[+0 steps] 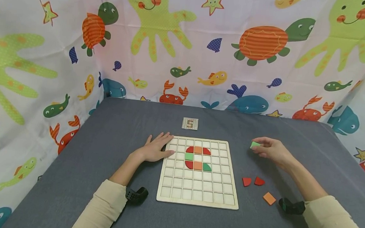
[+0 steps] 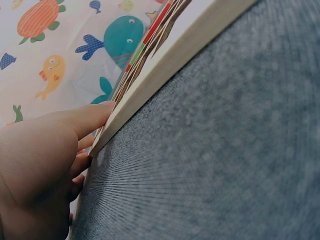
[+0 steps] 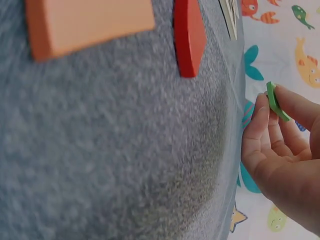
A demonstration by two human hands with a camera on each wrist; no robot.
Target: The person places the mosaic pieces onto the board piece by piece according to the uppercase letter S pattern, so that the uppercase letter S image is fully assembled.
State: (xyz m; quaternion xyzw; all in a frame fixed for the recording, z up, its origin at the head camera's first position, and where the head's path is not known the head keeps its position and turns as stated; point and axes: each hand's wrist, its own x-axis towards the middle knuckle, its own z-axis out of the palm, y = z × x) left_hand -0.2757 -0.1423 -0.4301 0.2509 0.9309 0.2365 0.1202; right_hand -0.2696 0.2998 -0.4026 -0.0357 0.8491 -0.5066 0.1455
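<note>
A wooden grid board [image 1: 181,200] lies on the grey cloth, with red, orange and green tiles set in several of its upper cells. My left hand [image 1: 156,148] rests on the board's upper left edge, fingers spread; the left wrist view shows the thumb on the rim. Off to the right of the board, my right hand [image 1: 272,152] pinches a light green tile [image 1: 255,145] between thumb and fingers, above the cloth. In the right wrist view the green tile [image 3: 276,102] is seen nearly edge-on.
Two red rounded tiles [image 1: 259,181] and an orange square tile [image 1: 269,198] lie right of the board. A small pattern card [image 1: 190,123] showing a tile figure sits behind it. A printed sea-animal curtain [image 1: 191,82] hangs behind the table.
</note>
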